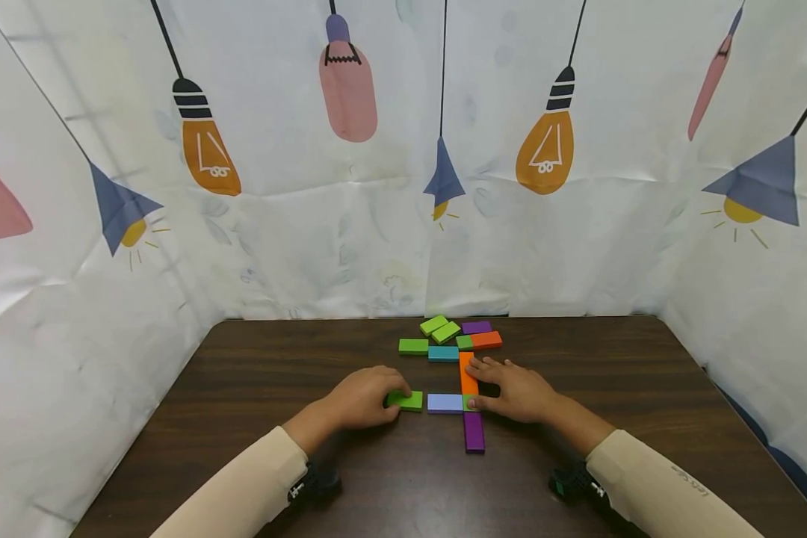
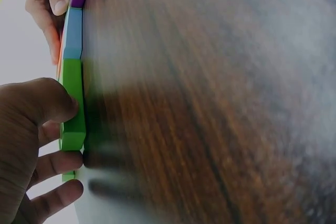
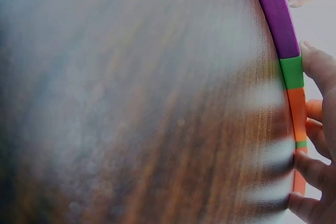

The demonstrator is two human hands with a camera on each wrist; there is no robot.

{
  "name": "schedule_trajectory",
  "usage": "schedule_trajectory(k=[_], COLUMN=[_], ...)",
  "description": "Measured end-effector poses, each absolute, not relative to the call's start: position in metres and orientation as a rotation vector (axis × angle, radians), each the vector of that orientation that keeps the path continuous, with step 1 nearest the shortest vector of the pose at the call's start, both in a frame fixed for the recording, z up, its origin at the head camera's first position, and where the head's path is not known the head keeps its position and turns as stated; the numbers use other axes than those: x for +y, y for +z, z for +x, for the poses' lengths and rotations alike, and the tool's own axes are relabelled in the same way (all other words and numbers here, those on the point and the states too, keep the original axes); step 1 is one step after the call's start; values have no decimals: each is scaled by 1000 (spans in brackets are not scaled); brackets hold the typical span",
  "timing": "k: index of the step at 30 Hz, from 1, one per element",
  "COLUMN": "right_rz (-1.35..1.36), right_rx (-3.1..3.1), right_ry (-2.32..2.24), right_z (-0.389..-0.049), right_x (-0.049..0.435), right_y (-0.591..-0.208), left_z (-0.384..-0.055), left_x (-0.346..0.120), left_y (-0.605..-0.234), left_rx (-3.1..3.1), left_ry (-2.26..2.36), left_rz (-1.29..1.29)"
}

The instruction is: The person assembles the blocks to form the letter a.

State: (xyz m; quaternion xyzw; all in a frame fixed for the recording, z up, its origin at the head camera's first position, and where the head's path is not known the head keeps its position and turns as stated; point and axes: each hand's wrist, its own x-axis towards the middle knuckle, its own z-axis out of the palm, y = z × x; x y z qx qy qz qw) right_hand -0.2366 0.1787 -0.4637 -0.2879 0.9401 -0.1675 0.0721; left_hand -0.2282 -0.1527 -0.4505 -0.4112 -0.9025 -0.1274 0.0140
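Note:
My left hand [image 1: 366, 396] pinches a green block [image 1: 410, 402] between thumb and fingers, low over the dark tabletop. In the left wrist view its thumb presses the side of that green block [image 2: 73, 95]. A narrow gap separates it from a periwinkle block [image 1: 444, 404] on its right. My right hand [image 1: 521, 392] rests with fingers fairly straight on an upright-running orange block [image 1: 467, 370], its thumb on a small green block [image 1: 466, 408]. A purple block [image 1: 474, 433] extends toward me from that small green piece. The right wrist view shows purple [image 3: 275, 17], green and orange in line.
Beyond the hands lie a teal block [image 1: 443, 354], a green block [image 1: 413, 347], a red-orange block [image 1: 487, 340] beside a small green one [image 1: 465, 342], two angled green blocks [image 1: 446, 332] and a purple block [image 1: 476, 327]. A lamp-printed cloth [image 1: 390, 246] hangs behind the table [image 1: 276, 351].

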Motion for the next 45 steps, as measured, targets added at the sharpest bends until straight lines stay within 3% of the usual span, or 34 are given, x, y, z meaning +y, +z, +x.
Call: schedule_trajectory(k=[45], right_rz=[-883], right_rx=[2843], right_ry=[-514], right_z=[-237], right_x=[181], right_y=[-466], left_z=[-229], left_x=[-141], left_y=[-450], left_rx=[-2894], left_ry=[-405], left_rz=[-1228])
